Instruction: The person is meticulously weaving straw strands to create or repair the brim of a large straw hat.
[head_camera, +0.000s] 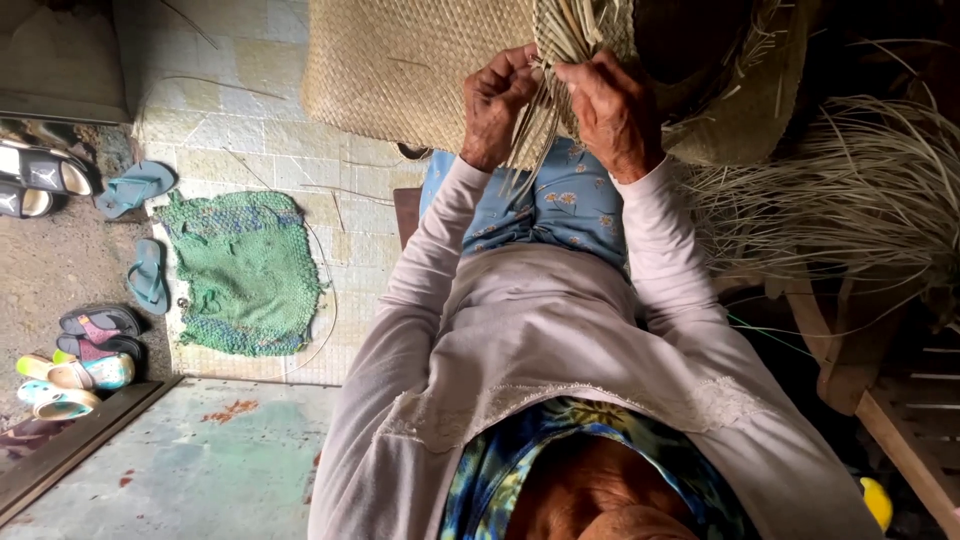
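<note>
A tan woven straw mat (400, 60) lies ahead of me, its unfinished edge ending in loose strips (570, 35). My left hand (497, 100) pinches several of these strips at the mat's edge. Just to its right, my right hand (612, 110) grips the neighbouring strips, and its fingers almost touch the left hand's. Thin strands hang down between the two hands over a blue flowered cloth (560, 205) on my lap. Pale long sleeves cover both arms.
A green knitted mat (245, 270) lies on the tiled floor (240, 130) at left. Several sandals and flip-flops (130, 185) sit along the left edge. A loose bundle of straw (850, 190) spreads at right over a wooden frame (880, 400).
</note>
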